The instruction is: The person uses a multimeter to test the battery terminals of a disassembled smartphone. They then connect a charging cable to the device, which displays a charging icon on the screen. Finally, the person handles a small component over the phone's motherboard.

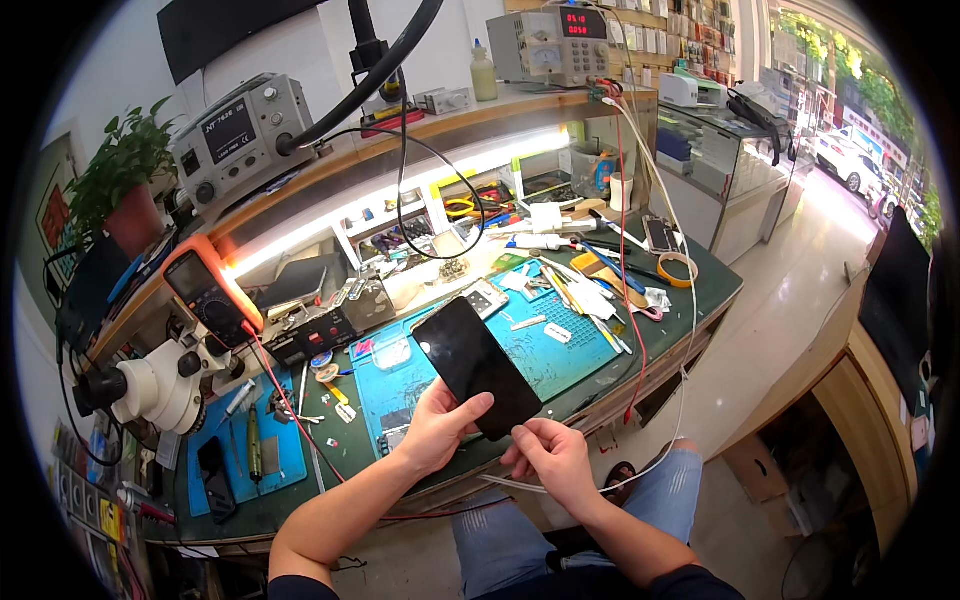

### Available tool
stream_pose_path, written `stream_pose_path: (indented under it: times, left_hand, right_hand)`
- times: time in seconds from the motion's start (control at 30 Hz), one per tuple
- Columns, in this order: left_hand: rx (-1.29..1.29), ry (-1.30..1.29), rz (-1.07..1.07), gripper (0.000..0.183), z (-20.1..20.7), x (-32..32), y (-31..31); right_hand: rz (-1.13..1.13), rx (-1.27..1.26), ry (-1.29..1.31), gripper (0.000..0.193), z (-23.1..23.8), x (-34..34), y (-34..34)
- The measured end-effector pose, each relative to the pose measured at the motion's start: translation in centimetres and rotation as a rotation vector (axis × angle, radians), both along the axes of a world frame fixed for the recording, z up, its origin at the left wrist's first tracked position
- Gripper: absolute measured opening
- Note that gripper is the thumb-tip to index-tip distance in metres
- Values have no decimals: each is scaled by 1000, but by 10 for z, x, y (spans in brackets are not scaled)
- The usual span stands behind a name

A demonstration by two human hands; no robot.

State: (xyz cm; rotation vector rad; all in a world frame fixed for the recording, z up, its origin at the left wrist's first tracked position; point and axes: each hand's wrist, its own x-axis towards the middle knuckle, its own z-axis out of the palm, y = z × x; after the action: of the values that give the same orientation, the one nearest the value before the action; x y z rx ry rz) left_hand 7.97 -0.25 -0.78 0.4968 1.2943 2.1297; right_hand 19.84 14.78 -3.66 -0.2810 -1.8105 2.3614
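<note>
A black smartphone (475, 362) with a dark, glossy screen is held up over the near edge of a blue repair mat (580, 365). My left hand (440, 425) grips its lower left side, thumb across the front and the other fingers behind. At the phone's lower right corner is my right hand (552, 455), its fingers curled and the thumb and forefinger pinched together. Whether something small sits in that pinch, I cannot make out. Behind the phone, an opened device (486, 299) lies on the mat, partly covered by it.
An orange multimeter (212, 290) leans at the left beside a white microscope (160, 385). A second phone (215, 478) lies on a smaller blue mat. Tweezers, brushes and a tape roll (677, 269) crowd the back right. Red and white cables (684, 372) hang over the bench's right edge.
</note>
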Motion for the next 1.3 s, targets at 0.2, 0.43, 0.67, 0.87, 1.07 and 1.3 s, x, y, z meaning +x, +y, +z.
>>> stream_pose_path:
  times: [0.2, 0.43, 0.67, 0.87, 1.07, 1.3]
  left_hand:
    - [2, 16, -6, 34, -1, -1, 0]
    - [10, 16, -7, 35, 1, 0, 1]
    - [17, 16, -14, 36, 0, 1, 0]
    - [22, -49, -29, 34, 4, 3, -4]
    - [278, 126, 184, 37, 15, -45, -28]
    - [225, -170, 8, 73, 9, -50, -32]
  right_hand:
    - [13, -20, 25, 23, -6, -1, 3]
    - [2, -26, 36, 24, -7, 1, 2]
    - [-133, 131, 113, 21, -5, -1, -1]
    - [-151, 262, 43, 17, -7, 13, -1]
    - [-532, 793, 203, 23, -29, 70, 64]
    - [-1066, 1593, 188, 34, 17, 59, 171]
